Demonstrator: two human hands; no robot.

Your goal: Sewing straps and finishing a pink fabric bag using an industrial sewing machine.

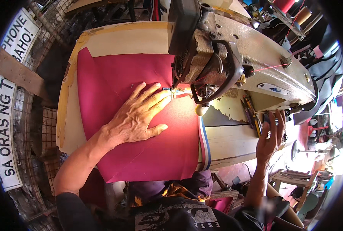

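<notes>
Magenta fabric point(137, 159) lies on the sewing table point(71, 115) beneath the head of an industrial sewing machine point(202, 61). My left hand point(138, 115) lies flat on the fabric with fingers spread, its fingertips just left of the lit needle and presser-foot area point(173, 92). A striped ribbon point(204, 146) hangs beside the fabric's right edge. My right hand point(269, 133), at the right end of the machine bed, has its fingers curled around something dark that I cannot make out. Several slim tools point(250, 111), some with yellow, lie just left of it.
Wire grating point(48, 131) with white signs point(8, 131) stands at the left. Thread cones point(283, 5) sit on a stand at the upper right. A dark draped pile point(325, 77) and a cluttered wooden stand point(294, 179) are at the right.
</notes>
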